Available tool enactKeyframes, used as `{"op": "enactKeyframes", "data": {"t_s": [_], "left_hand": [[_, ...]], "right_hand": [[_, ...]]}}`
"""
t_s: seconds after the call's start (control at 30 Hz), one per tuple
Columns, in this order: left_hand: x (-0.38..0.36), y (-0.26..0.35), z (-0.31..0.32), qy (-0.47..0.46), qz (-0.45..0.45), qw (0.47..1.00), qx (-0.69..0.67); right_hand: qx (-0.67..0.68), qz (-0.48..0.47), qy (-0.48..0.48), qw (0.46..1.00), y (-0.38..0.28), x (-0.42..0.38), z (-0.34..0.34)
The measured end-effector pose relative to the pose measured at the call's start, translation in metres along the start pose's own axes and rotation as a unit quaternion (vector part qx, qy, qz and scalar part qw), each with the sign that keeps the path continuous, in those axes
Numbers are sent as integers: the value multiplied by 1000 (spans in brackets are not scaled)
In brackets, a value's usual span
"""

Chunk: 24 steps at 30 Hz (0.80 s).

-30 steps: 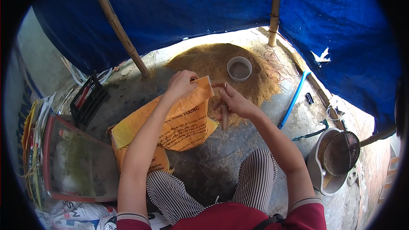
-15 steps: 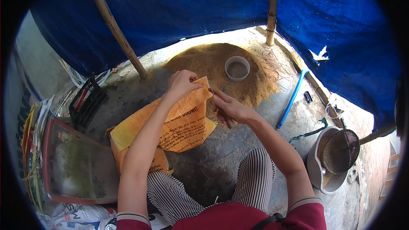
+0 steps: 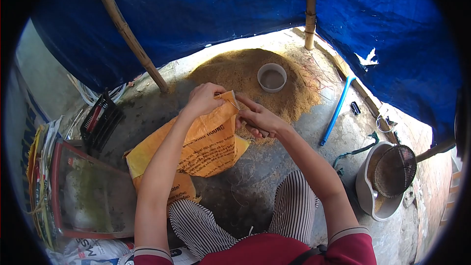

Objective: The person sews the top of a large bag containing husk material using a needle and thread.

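Observation:
An orange printed bag (image 3: 208,142) lies slanted over the floor in front of me, its top corner raised. My left hand (image 3: 205,100) pinches that corner, with a thin thread beside its fingers. Close by on the right, my right hand (image 3: 256,119) is wrapped round a small brown-handled tool (image 3: 260,130); its working end is hidden near the bag's edge. Behind both hands, a white bowl (image 3: 272,77) rests on a heap of brown grainy material (image 3: 225,66).
A blue pipe (image 3: 337,113) lies to the right. Beyond it a grey-white tub (image 3: 365,194) holds a round mesh sieve (image 3: 395,172). At left are a black crate (image 3: 102,120), a red-framed panel (image 3: 88,194) and stacked sacks (image 3: 41,176). Bamboo poles (image 3: 128,32) stand before blue tarpaulin (image 3: 196,10).
My right hand has turned, and the tool in it now points more to the right. My left hand keeps its hold on the bag's corner. The view has shifted slightly.

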<state>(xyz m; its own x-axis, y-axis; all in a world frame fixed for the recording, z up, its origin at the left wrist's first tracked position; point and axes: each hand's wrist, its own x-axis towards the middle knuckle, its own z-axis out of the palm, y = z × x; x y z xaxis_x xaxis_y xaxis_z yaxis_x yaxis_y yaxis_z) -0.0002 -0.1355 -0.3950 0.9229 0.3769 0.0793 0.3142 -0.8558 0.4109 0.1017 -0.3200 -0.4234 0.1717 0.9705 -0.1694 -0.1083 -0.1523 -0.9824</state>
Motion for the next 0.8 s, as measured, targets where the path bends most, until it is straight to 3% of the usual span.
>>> {"op": "enactKeyframes", "data": {"t_s": [0.6, 0.67, 0.8], "left_hand": [[1, -12, -7, -49, -5, 998, -47], [0, -12, -8, -56, -19, 997, -49], [-1, -11, -6, -63, -29, 996, -59]], "right_hand": [[184, 19, -41, 982, 18, 17, -8], [294, 16, -96, 951, 21, 18, -11], [370, 14, -128, 920, 24, 19, -11]]}}
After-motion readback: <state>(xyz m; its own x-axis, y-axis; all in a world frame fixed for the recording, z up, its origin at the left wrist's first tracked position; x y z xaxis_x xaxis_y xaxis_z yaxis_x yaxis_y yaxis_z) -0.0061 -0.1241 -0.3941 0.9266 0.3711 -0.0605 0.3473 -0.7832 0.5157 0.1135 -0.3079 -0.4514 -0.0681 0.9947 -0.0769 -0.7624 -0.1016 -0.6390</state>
